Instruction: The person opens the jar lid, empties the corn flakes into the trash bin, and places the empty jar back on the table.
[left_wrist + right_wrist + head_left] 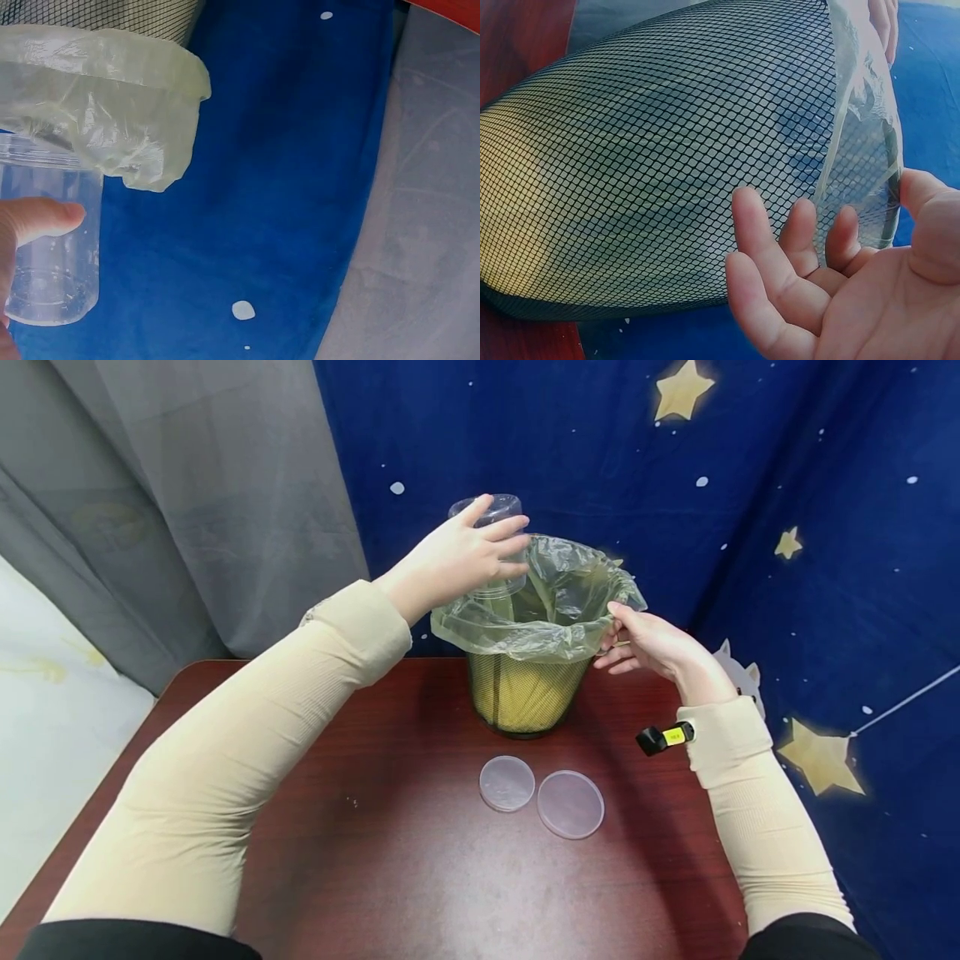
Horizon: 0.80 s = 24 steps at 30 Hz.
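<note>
A clear plastic jar [506, 508] is upside down above the left side of a mesh trash bin [525, 693]. My left hand [468, 556] grips it around the side, thumb showing across the jar wall in the left wrist view. The jar's threaded mouth [45, 155] points at the bin's opening. A thin, yellowish trash bag [517, 641] lines the bin, its edge folded over the rim. On the right, my right hand [648, 643] pinches the bag at the rim, thumb on top and curled fingers [765, 300] beside the mesh outside.
Two round translucent lids, a smaller one [507, 783] and a larger one [571, 804], lie on the dark red table [360, 860] in front of the bin. Behind hang a blue star-patterned curtain [585, 452] and a grey curtain [217, 485]. A black clip [651, 741] hangs at the right cuff.
</note>
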Tool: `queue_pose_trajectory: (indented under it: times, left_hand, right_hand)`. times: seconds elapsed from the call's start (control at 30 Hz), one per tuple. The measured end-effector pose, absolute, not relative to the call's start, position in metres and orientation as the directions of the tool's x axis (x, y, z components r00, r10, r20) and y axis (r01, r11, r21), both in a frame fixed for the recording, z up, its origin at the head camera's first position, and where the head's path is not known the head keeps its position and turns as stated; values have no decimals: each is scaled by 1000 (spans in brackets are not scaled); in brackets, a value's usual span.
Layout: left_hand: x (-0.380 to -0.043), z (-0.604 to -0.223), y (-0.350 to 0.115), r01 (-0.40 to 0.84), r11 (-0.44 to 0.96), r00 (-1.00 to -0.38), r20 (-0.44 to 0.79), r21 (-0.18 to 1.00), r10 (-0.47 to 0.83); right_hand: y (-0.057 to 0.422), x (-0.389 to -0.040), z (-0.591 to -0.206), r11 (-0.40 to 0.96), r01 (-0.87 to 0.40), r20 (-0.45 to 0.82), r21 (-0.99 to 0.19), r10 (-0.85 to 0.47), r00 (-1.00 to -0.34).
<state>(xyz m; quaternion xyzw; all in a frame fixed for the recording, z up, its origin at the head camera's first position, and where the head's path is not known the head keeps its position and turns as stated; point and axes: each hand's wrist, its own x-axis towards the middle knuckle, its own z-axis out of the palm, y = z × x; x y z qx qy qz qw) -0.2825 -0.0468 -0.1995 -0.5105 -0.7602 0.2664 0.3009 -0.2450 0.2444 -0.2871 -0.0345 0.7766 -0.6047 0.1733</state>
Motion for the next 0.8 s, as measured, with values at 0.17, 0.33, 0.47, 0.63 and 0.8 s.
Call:
queue_pose_trajectory:
  times: [0.17, 0.33, 0.47, 0.63, 0.8]
  left_hand:
    - [-283, -199, -48, 613, 335, -294, 188, -716, 937]
    - [-283, -198, -47, 604, 322, -288, 177, -729, 941]
    - [-283, -196, -45, 592, 318, -268, 191, -741, 944]
    - [-279, -189, -39, 577, 312, -269, 184, -755, 945]
    - [-275, -185, -32, 570, 310, -289, 168, -761, 943]
  right_hand:
    - [243, -246, -287, 272, 160, -231, -949, -253, -940]
    - [243, -247, -287, 279, 149, -224, -949, -260, -939]
    - [243, -247, -287, 280, 146, -221, -949, -261, -940]
    - [243, -248, -287, 275, 149, -222, -950, -256, -941]
    - [243, -248, -287, 281, 146, -221, -949, -255, -941]
